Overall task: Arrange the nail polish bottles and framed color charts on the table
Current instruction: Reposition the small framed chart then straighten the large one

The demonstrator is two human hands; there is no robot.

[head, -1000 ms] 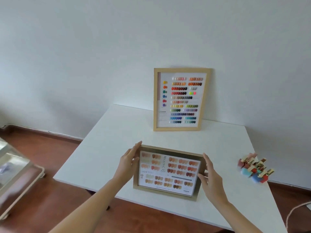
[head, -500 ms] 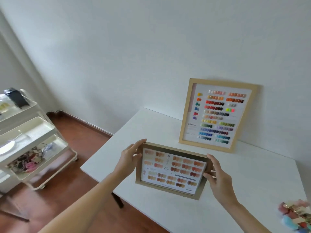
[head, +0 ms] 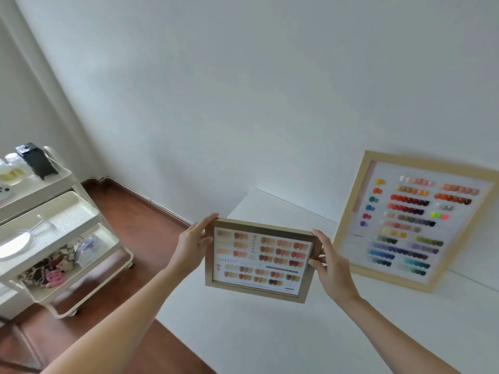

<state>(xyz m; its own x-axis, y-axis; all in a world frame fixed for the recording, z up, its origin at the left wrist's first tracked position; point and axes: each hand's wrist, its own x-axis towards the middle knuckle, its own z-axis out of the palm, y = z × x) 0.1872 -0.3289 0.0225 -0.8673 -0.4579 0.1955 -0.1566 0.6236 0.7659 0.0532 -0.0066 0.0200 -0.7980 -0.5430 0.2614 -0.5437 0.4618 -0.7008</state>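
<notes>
I hold a small wooden-framed color chart of nude and brown nail swatches up in the air above the left part of the white table. My left hand grips its left edge and my right hand grips its right edge. A larger framed color chart with many rows of colored swatches stands on the table at the right, leaning against the wall. The nail polish bottles are out of view.
A white three-tier trolley stands on the wooden floor at the left, holding a black box, jars, a white dish and patterned cloth. The white wall runs behind the table.
The small frame has been lifted off the table and carried left and up with both hands. The view has swung left, so the trolley appears and the nail polish bottles have left the frame.
</notes>
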